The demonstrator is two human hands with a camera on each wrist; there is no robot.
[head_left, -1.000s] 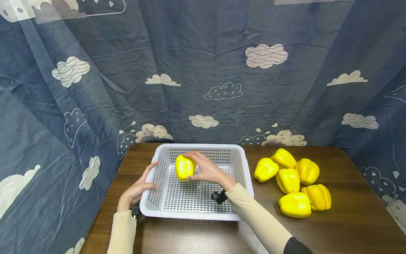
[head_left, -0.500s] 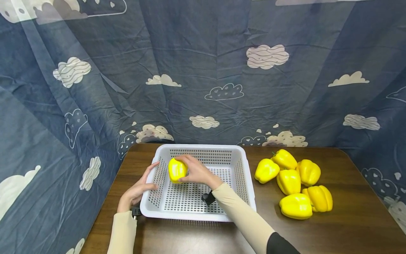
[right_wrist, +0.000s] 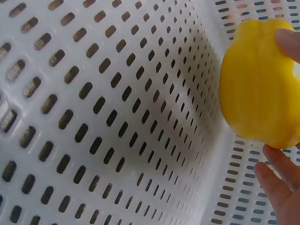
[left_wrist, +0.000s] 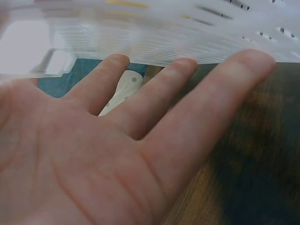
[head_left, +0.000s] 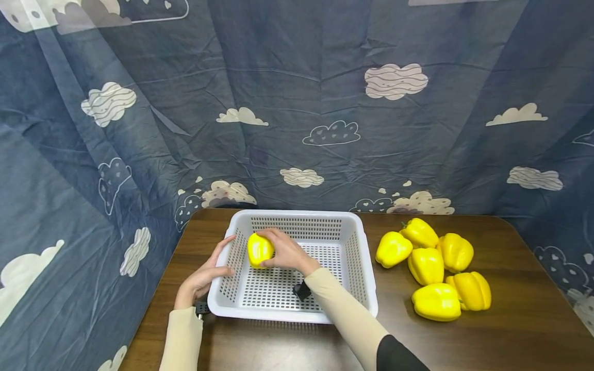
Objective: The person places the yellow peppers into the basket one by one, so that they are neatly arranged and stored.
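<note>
In the head view, a yellow bell pepper [head_left: 260,251] is inside the white perforated plastic basket [head_left: 297,317], near its left wall. My right hand [head_left: 289,251] grips it, thumb on the near side and fingers on the far side. The right wrist view shows the pepper [right_wrist: 260,84] close to the slotted wall; whether it touches the basket floor I cannot tell. My left hand [head_left: 201,278] is at the basket's left side, thumb and index finger reaching to the rim. In the left wrist view, straight fingers [left_wrist: 201,112] touch the basket's outer side.
Several more yellow bell peppers [head_left: 426,266] lie grouped on the brown wooden table [head_left: 520,330], right of the basket. A dark blue cloth [head_left: 297,98] with cloud prints hangs behind the table. Small black devices are worn at both wrists.
My right hand has carried the pepper leftward and slightly lower inside the basket, then nearly stopped. My left hand stays at the rim. The other peppers have not moved.
</note>
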